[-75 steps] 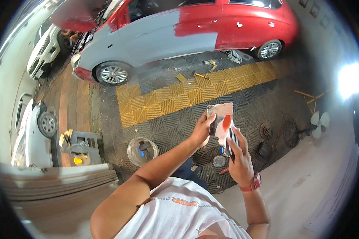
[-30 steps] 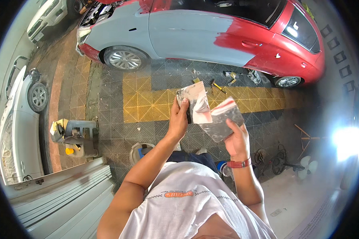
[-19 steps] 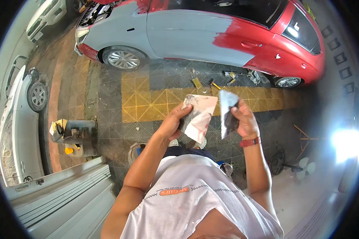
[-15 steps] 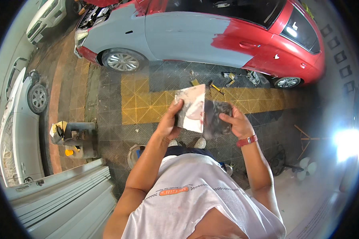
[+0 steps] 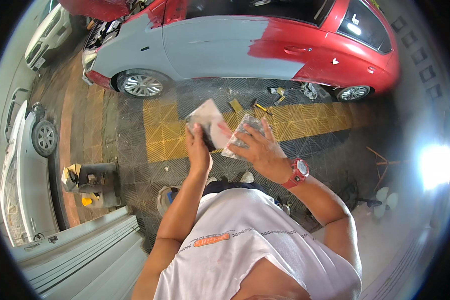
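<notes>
In my left hand [image 5: 199, 150] is a flat rectangular plate [image 5: 209, 114], its face smeared pale pinkish-white and grey. The fingers are closed along its lower left edge. My right hand [image 5: 265, 152], back facing up, has its fingers laid over a thin grey speckled plate [image 5: 233, 148]. That piece is tilted beside the left plate, and their near edges meet or overlap; blur hides which. Both hands are in front of my body, above the tiled floor.
Ahead is a red car [image 5: 225, 45] with grey patches along its side. A hammer [image 5: 263, 108] and a yellowish block [image 5: 236, 105] lie on the floor near it. To the left are a cluttered stand [image 5: 102, 177] and a white car [image 5: 22, 185]. A bright lamp [image 5: 439, 175] glows at right.
My right hand has rolled over, so its back now faces up, and its plate has come left toward the other. The left plate has shifted left and tilted.
</notes>
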Tool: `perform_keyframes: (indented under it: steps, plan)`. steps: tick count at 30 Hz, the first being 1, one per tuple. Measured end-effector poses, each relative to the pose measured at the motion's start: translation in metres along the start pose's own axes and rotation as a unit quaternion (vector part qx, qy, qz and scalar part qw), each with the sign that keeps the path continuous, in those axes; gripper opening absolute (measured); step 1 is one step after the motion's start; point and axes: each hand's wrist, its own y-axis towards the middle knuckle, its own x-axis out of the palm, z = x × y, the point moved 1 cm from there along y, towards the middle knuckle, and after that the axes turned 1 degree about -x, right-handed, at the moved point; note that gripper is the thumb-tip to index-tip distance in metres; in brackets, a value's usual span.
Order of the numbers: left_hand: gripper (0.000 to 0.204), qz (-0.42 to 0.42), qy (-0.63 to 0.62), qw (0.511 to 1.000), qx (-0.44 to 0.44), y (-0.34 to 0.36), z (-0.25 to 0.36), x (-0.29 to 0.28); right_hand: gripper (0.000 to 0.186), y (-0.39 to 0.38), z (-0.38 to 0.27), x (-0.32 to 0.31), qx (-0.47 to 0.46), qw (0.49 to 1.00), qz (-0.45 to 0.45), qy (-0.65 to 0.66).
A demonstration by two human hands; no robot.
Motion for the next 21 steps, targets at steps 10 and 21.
perform_keyframes:
  steps: [10,21]
  plan:
    - [0.048,-0.101,-0.006,0.993,-0.062,-0.009,0.014,0.025,0.069,-0.015,0.033,0.026,0.124,0.987,0.065,0.079]
    - [0.042,-0.061,0.000,0.998,-0.027,-0.002,0.008,0.010,0.062,0.001,-0.001,-0.021,0.107,0.978,0.086,0.154]
